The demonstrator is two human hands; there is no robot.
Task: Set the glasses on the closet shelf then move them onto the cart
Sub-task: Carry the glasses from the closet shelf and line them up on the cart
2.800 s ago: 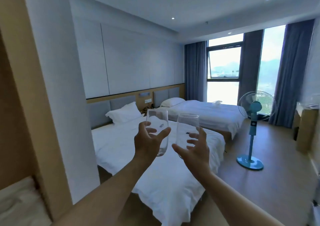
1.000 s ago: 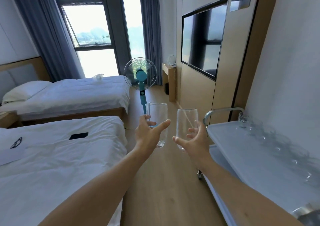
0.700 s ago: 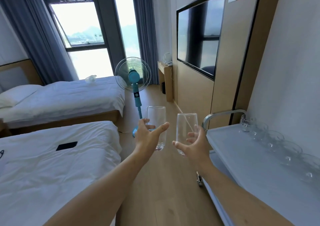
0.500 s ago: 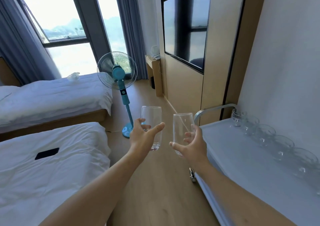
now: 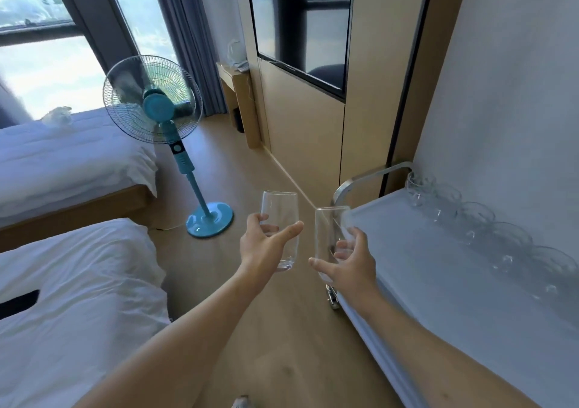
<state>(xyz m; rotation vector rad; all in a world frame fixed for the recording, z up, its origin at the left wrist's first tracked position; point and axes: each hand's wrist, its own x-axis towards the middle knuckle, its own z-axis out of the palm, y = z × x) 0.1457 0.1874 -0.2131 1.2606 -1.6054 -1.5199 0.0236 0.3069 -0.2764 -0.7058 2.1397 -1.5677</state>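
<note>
I hold two clear, empty tumblers upright in front of me. My left hand (image 5: 266, 248) grips the left glass (image 5: 279, 210) above the wooden floor. My right hand (image 5: 354, 263) grips the right glass (image 5: 327, 229) just off the near-left corner of the cart. The grey cart top (image 5: 432, 282) lies to my right with a curved metal handle (image 5: 363, 179) at its far end. A row of several clear glasses (image 5: 470, 223) stands along the cart's wall side. The closet shelf is out of view.
A blue standing fan (image 5: 156, 107) is on the floor ahead left. Two white beds (image 5: 78, 298) fill the left side. A wooden wall panel with a dark screen (image 5: 297, 22) and a small desk (image 5: 238, 94) lie ahead. A cart wheel (image 5: 332, 299) shows below my right hand.
My view has swung from the beds rightward and down toward the cart. Both hands kept their glasses and now sit closer to the cart's corner.
</note>
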